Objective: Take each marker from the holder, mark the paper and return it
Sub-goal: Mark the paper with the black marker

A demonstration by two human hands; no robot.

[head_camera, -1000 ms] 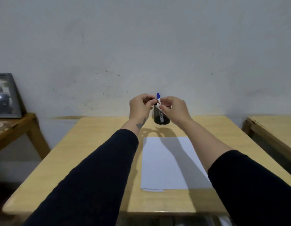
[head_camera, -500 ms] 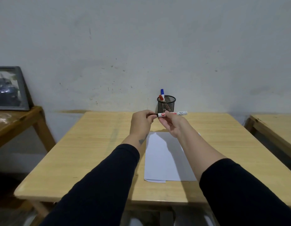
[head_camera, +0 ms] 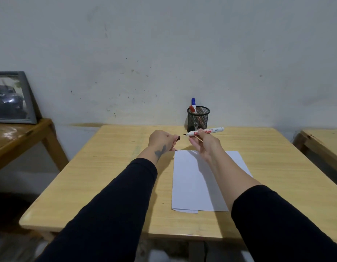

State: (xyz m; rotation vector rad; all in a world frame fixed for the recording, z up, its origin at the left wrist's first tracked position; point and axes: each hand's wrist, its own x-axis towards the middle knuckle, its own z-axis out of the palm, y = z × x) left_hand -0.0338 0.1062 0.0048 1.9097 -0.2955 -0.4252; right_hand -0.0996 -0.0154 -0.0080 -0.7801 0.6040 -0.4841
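Observation:
My right hand (head_camera: 205, 144) holds a white marker (head_camera: 211, 131) level above the table, its bare black tip pointing left. My left hand (head_camera: 162, 140) is closed around the marker's black cap (head_camera: 178, 138), a short gap left of the tip. A white sheet of paper (head_camera: 194, 186) lies on the wooden table (head_camera: 107, 176) below and in front of both hands. A black mesh holder (head_camera: 198, 119) stands at the table's far edge against the wall, with a blue-capped marker (head_camera: 193, 101) and a red-capped marker (head_camera: 192, 109) sticking out.
A framed picture (head_camera: 10, 97) leans on the wall on a side table (head_camera: 22, 135) at the left. Another wooden table (head_camera: 322, 140) edge shows at the right. A second sheet peeks out under the paper's near edge.
Both hands came back from the holder toward me with the marker. The cap has come off: the left hand drew it away to the left, baring the tip.

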